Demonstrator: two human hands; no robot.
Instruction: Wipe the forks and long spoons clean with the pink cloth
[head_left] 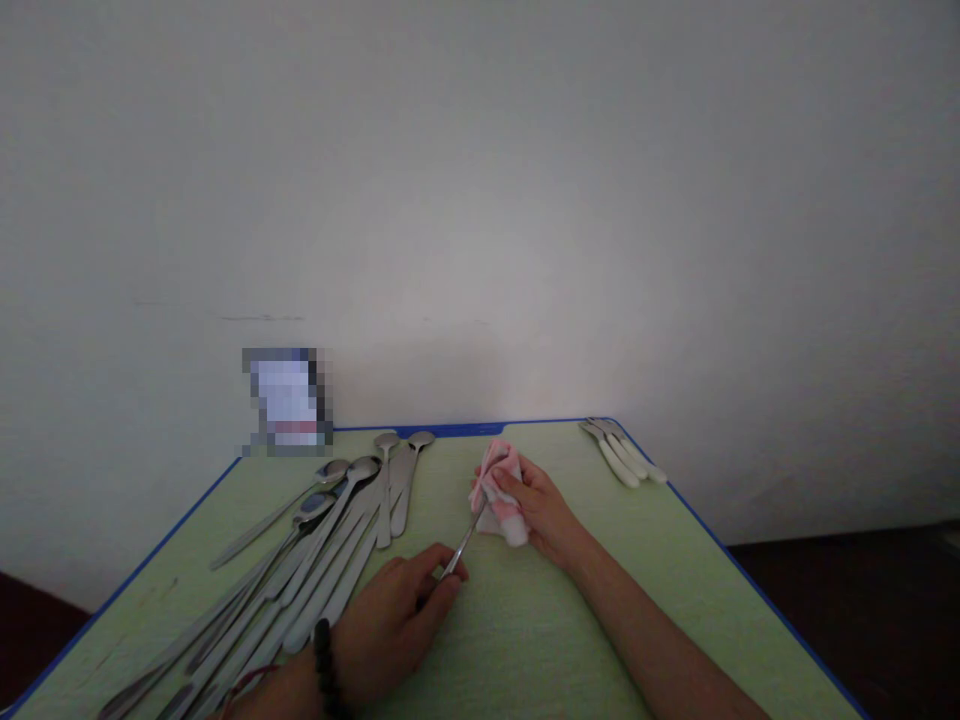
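My left hand (pixel 397 610) is closed in a pinch on the handle end of a thin metal utensil (pixel 463 540) that slants up to the right. My right hand (pixel 536 510) is closed around a pink-and-white cloth (pixel 499 492), which wraps the utensil's far end, so that end is hidden. Both hands rest low over the green table (pixel 675 560), near its middle. A dark beaded bracelet (pixel 324 655) circles my left wrist.
Several long-handled metal spoons (pixel 322 550) lie fanned out across the table's left half. A small group of white-handled utensils (pixel 622 455) lies at the far right corner. A blurred-out small object (pixel 289 400) stands at the far left edge against the pale wall. The table has a blue rim (pixel 450 430).
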